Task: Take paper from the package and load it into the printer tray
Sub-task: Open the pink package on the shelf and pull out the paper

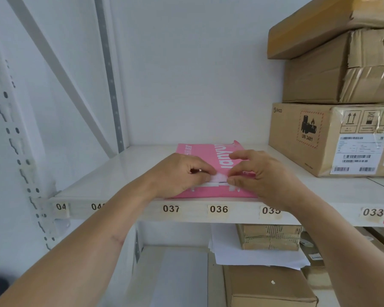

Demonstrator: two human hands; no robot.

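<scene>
White metal shelf runs across mid-frame, front lip tagged 037, 036, 033. On it: pink paper package flat at centre by the front edge; brown PICO carton at right, bearing two more stacked cartons.

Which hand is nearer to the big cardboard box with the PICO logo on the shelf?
Right. The right hand rests on the pink paper package, on the side toward the PICO box but apart from it. The left hand is further left, on the package's other side.
</scene>
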